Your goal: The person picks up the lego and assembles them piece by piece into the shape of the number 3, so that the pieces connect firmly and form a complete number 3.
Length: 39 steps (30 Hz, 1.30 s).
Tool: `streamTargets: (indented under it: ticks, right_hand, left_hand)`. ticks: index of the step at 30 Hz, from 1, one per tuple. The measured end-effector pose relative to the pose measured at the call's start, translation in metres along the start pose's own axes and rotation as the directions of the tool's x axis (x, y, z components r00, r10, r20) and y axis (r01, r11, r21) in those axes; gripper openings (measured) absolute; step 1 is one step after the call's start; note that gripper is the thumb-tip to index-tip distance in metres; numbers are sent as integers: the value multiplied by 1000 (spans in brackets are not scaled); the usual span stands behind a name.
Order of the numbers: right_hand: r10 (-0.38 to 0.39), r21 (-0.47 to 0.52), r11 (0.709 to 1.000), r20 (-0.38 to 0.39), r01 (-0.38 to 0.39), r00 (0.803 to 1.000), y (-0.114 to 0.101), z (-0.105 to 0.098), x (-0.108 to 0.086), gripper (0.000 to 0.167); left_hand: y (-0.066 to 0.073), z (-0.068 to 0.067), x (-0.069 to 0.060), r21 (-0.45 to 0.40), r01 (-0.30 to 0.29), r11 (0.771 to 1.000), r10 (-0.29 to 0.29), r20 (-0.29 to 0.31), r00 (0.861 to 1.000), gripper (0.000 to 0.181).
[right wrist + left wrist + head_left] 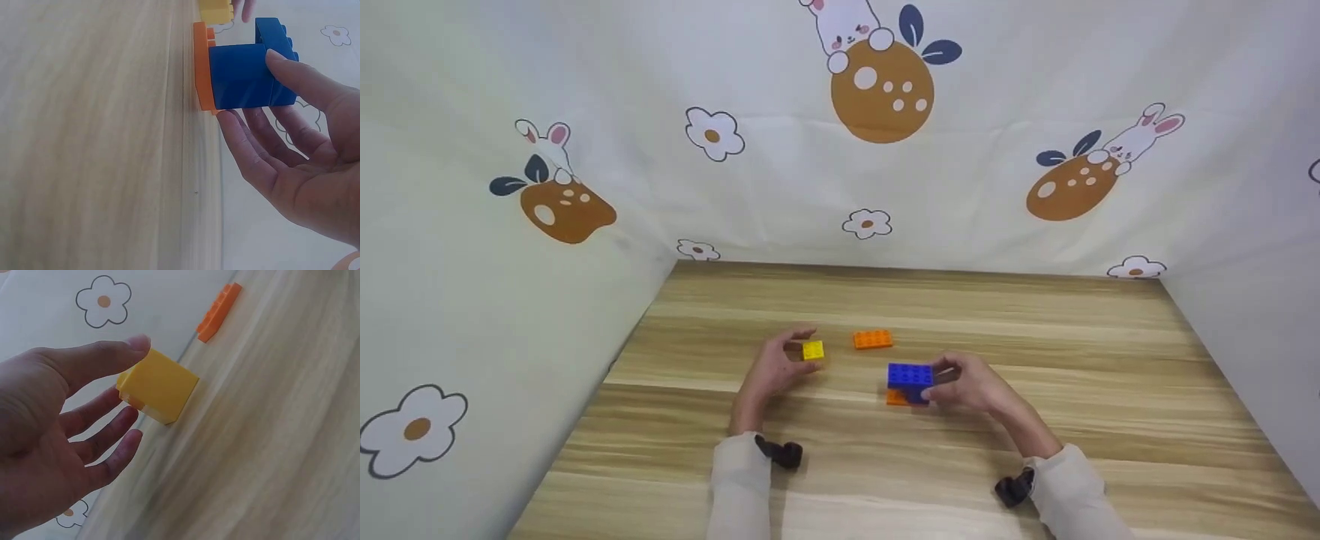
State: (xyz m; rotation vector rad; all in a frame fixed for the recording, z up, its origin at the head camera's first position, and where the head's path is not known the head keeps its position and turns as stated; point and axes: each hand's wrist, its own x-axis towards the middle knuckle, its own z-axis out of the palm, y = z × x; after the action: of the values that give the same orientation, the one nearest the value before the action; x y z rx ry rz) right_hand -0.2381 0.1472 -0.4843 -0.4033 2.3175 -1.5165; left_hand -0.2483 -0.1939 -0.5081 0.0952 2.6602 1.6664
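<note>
- In the right hand (966, 382), at centre-right on the counter (1005, 315): a stack of three toy bricks, gripped at its blue part.
- At the bottom of the stack, a flat orange brick (202, 67), with some studs exposed at one end.
- Upon that, at the other end, a squarish blue block (239, 76).
- On top, a longer blue brick (910, 375), studs upward, jutting past the block below with a gap under its overhang.
- Right thumb (298, 76) against the blue side near the joint of the two blue pieces; other fingers curved below and behind, only partly spread.
- To the left, in the left hand (776, 365): a small yellow block (813, 350), between thumb and fingers, with thumb tip at its edge; remaining fingers loosely bent and apart. Impossible to tell whether on the counter or just above.
- Between the two hands, a little farther back: a loose flat orange brick (872, 340), studs up, untouched.
- Around both wrists, pale sleeves (741, 487) and small black devices (789, 454).
- Behind and at the sides, whitish fabric (780, 187) printed with rabbits, round orange-brown fruit and flowers.
</note>
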Motion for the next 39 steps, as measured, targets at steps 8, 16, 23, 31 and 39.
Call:
streamTargets:
  ticks: [8, 16, 23, 31, 39]
  right_hand:
    - [16, -4, 1000, -12, -16, 1000, -2, 1, -1, 46]
    - [1, -26, 1000, -17, -2, 1000, 1, 1, 1, 46]
    - [1, -47, 999, -22, -3, 1000, 1, 0, 1, 47]
    - [-4, 1, 1000, -6, 4, 1000, 2, 0, 1, 47]
    - [-2, 33, 999, 1, 2, 1000, 3, 1, 1, 46]
  left_hand:
    - [-5, 4, 1, -23, 58, 998, -58, 14, 998, 65]
    - [-4, 6, 1, -3, 118, 993, -118, -11, 993, 54]
    - [-2, 6, 1, 7, 131, 991, -130, -32, 991, 48]
    - [10, 8, 1, -63, 123, 990, -124, -4, 992, 48]
    - [21, 12, 0, -177, 105, 978, -106, 4, 994, 50]
